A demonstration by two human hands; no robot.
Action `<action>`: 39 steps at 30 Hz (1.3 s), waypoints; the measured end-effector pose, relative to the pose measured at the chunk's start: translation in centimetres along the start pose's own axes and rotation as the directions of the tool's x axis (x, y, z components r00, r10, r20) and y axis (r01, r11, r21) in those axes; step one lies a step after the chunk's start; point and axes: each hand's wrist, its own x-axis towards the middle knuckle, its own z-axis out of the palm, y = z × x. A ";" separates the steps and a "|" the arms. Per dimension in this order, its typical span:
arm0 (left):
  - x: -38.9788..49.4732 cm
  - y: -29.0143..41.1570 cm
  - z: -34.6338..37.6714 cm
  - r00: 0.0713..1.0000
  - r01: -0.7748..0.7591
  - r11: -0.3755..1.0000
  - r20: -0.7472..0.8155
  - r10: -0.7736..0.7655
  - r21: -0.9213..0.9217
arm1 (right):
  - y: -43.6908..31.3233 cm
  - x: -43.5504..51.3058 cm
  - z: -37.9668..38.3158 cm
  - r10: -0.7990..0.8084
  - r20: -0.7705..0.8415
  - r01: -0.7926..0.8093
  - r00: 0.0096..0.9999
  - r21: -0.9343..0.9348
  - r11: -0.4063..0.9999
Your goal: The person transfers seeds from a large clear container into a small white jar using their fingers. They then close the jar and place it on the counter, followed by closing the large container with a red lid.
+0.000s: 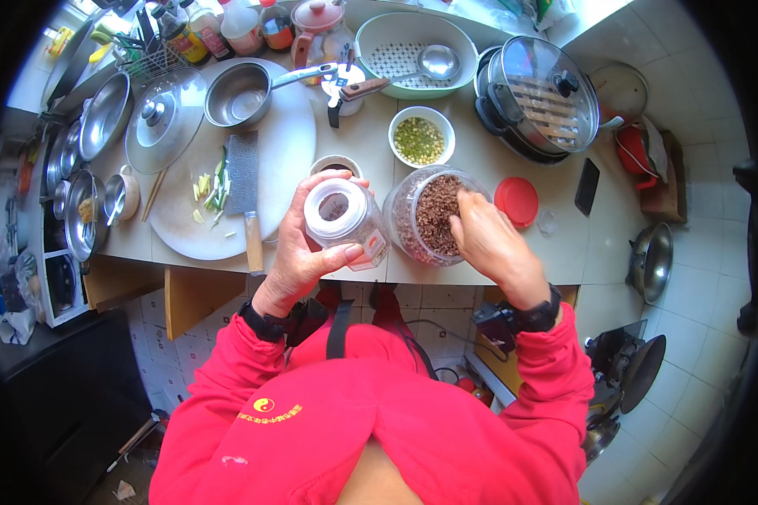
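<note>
My left hand (295, 245) holds a small clear plastic jar (360, 237) by its sides, tilted so that its open mouth faces up. A little dark brown matter shows through that mouth. Beside it stands a large clear jar (399, 221), filled with reddish-brown dried bits (439, 208) that look like Sichuan peppercorns. The fingers of my right hand (496, 237) reach into this jar at its right side. Their tips are partly hidden among the bits, so a grip cannot be made out. A red screw lid (516, 201) lies right of the large jar.
Behind the jars are a white bowl of green pieces in liquid (420, 140) and a small dark-filled bowl (336, 164). A cleaver (242, 180) rests on a round cutting board (284, 139) near cut scallions (216, 189). Farther right are a lidded steamer pot (534, 95) and a phone (587, 186).
</note>
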 end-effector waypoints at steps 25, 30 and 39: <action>-1.4 0.3 -0.4 0.999 0.023 0.999 0.037 -0.021 -0.043 | 1.0 4.6 3.3 0.236 0.010 -0.236 0.972 0.061 0.970; -1.5 0.3 -0.2 1.000 0.008 1.000 -0.007 -0.008 -0.028 | 1.7 5.6 4.3 0.151 -0.091 -0.141 0.984 0.105 0.984; -1.2 0.4 -0.1 1.000 0.008 1.000 0.016 -0.008 -0.017 | 1.4 3.4 1.0 -0.126 0.121 0.058 0.985 0.452 0.890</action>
